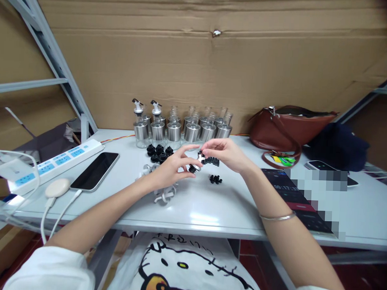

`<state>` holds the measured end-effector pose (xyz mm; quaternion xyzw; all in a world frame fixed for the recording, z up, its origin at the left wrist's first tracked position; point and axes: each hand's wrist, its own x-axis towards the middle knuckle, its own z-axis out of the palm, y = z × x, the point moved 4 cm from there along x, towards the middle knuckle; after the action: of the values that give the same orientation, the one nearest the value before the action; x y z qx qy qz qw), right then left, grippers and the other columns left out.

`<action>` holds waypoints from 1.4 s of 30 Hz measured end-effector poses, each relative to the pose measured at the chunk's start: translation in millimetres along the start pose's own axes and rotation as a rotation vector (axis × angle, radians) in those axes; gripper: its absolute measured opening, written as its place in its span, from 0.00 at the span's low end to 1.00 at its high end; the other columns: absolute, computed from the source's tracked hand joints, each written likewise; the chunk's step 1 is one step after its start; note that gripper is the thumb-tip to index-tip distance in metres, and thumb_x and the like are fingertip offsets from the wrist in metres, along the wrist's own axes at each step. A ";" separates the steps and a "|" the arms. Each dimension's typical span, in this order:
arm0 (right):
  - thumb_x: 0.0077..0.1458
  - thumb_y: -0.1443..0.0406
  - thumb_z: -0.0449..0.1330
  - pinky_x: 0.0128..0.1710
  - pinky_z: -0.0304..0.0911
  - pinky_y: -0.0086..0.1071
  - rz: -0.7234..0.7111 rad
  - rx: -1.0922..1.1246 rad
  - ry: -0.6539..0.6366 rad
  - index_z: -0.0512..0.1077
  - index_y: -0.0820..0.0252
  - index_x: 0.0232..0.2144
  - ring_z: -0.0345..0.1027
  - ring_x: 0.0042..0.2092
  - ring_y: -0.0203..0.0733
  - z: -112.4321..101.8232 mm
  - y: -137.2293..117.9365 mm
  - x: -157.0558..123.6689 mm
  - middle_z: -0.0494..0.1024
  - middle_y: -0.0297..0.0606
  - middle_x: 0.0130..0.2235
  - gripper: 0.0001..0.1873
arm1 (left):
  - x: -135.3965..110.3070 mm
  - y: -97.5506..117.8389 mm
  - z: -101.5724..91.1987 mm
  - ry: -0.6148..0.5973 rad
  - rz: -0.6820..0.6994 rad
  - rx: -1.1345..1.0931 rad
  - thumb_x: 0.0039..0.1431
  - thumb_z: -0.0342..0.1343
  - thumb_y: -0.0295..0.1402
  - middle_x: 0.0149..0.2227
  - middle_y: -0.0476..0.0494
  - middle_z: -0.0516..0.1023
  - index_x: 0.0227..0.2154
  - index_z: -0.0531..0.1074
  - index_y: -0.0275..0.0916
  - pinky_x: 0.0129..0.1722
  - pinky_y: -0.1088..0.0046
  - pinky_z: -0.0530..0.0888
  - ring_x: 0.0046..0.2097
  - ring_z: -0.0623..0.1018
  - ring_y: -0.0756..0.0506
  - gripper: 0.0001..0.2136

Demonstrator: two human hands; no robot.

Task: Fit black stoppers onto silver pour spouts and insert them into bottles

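Observation:
My left hand (172, 167) and my right hand (226, 153) meet over the middle of the white table (210, 205). Between their fingertips sits a small silver and black pourer spout (197, 161), pinched from both sides. Below the left hand lie some white and silver spout parts (162, 194). Small black rubber pieces (215, 178) lie just under the right hand, and black caps (159, 152) sit behind the left hand. A row of glass bottles with steel collars (183, 130) stands at the back; two on the left carry spouts (137, 106).
A white power strip (58, 160), a black phone (95, 171) and a round charger puck (58, 187) with cable lie at the left. A brown bag (289, 125), green tags (283, 160), a dark cloth (336, 145) and two more phones (326, 166) lie at the right. Cardboard lines the back.

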<state>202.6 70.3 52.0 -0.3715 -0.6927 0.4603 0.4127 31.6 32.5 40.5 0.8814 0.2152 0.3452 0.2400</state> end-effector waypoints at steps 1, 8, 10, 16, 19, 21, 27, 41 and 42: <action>0.41 0.58 0.67 0.32 0.61 0.30 0.002 0.000 -0.003 0.76 0.60 0.28 0.65 0.28 0.33 0.1 0.5 0.0 0.75 0.32 0.25 0.13 | 0.0 0.4 0.2 -0.008 0.001 -0.005 0.56 0.58 0.28 0.60 0.41 0.57 0.42 0.73 0.45 0.38 0.68 0.78 0.41 0.74 0.49 0.11; 0.41 0.58 0.67 0.33 0.61 0.31 0.005 -0.004 0.007 0.78 0.59 0.28 0.65 0.28 0.34 -1.9 2.4 0.3 0.76 0.33 0.25 0.12 | -0.6 -0.6 0.3 -0.010 -0.010 -0.023 0.56 0.57 0.28 0.60 0.41 0.59 0.42 0.73 0.46 0.40 0.65 0.77 0.42 0.75 0.47 0.11; 0.41 0.58 0.67 0.32 0.61 0.31 0.003 -0.013 0.008 0.79 0.59 0.28 0.66 0.28 0.34 -1.7 1.7 0.2 0.76 0.33 0.25 0.12 | -0.6 -0.6 0.3 -0.013 -0.013 -0.037 0.56 0.57 0.28 0.60 0.42 0.59 0.42 0.73 0.47 0.39 0.65 0.78 0.42 0.75 0.47 0.11; 0.41 0.58 0.67 0.31 0.62 0.31 0.000 -0.044 -0.022 0.79 0.59 0.28 0.66 0.28 0.34 0.3 -0.8 -0.3 0.77 0.34 0.26 0.12 | -0.1 0.5 0.6 -0.054 -0.039 -0.037 0.56 0.57 0.29 0.60 0.40 0.58 0.43 0.73 0.46 0.41 0.64 0.77 0.43 0.74 0.46 0.12; 0.42 0.57 0.66 0.31 0.62 0.31 -0.003 -0.066 -0.016 0.79 0.59 0.29 0.66 0.29 0.35 -0.9 -0.7 -0.5 0.77 0.34 0.25 0.13 | 0.1 0.2 0.5 -0.036 -0.012 -0.026 0.56 0.58 0.30 0.58 0.39 0.59 0.43 0.73 0.45 0.41 0.63 0.76 0.43 0.74 0.46 0.11; 0.43 0.57 0.66 0.32 0.63 0.31 -0.006 -0.072 -0.016 0.79 0.59 0.30 0.67 0.29 0.35 -1.3 -0.1 -0.5 0.77 0.35 0.26 0.13 | -0.1 -0.1 0.0 -0.001 0.024 -0.011 0.56 0.58 0.30 0.56 0.40 0.61 0.43 0.73 0.45 0.41 0.64 0.76 0.42 0.74 0.46 0.11; 0.41 0.57 0.67 0.31 0.64 0.31 -0.008 0.023 -0.013 0.78 0.60 0.33 0.67 0.28 0.34 3.4 1.9 1.0 0.77 0.34 0.27 0.16 | -0.4 -0.9 -2.3 0.078 0.083 0.031 0.57 0.58 0.32 0.49 0.42 0.63 0.43 0.73 0.46 0.37 0.69 0.77 0.39 0.73 0.49 0.11; 0.40 0.60 0.69 0.31 0.63 0.29 -0.024 0.153 0.022 0.75 0.60 0.28 0.68 0.28 0.32 7.5 0.6 1.4 0.77 0.32 0.25 0.12 | 1.1 -1.2 -2.7 0.054 0.093 0.041 0.56 0.59 0.31 0.57 0.42 0.58 0.43 0.72 0.47 0.35 0.68 0.78 0.37 0.73 0.50 0.12; 0.40 0.60 0.69 0.31 0.62 0.29 -0.029 0.144 0.028 0.75 0.60 0.28 0.67 0.27 0.32 7.1 0.5 1.5 0.76 0.32 0.25 0.12 | 1.0 -1.5 -2.5 0.051 0.093 0.049 0.56 0.59 0.31 0.57 0.41 0.58 0.43 0.72 0.46 0.35 0.67 0.78 0.37 0.73 0.50 0.12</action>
<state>195.6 69.4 50.2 -0.3373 -0.6572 0.4977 0.4545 30.2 34.9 41.8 0.8871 0.1885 0.3728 0.1965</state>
